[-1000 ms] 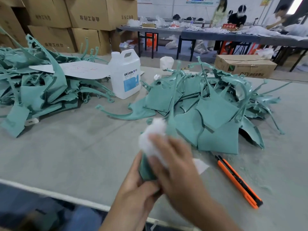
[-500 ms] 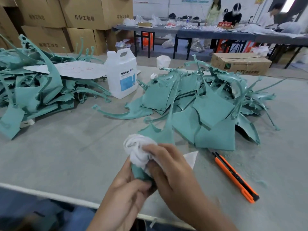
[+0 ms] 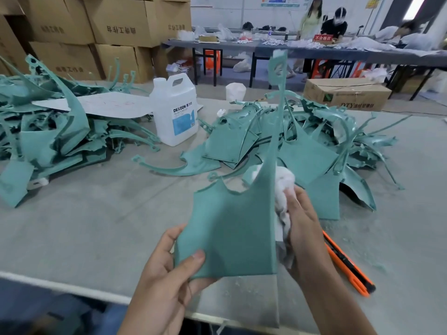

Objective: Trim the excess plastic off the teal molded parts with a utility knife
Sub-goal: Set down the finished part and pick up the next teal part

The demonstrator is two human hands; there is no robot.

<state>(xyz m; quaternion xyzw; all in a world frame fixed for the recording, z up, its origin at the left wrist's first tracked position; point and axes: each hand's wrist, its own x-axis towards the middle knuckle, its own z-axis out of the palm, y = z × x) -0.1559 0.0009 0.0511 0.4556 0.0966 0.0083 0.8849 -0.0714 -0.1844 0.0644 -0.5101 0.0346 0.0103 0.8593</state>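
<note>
Grey surface in a workshop, with stacked cardboard boxes behind on the left and a long dark table with people at the far back. On the surface, teal molded parts in a left heap and a right heap; between them a white jug marked DEXCON, standing upright. Above the near edge, one teal part held upright, flat panel toward the camera, a thin strip rising from its right side. Left grip pinching the lower left corner, thumb on the front face, fingers behind. Right grip clenched around a white wad, pressed against the right edge of the panel. Utility knife, orange and black, lying free on the surface just right of the right grip, its upper end hidden behind that grip.
</note>
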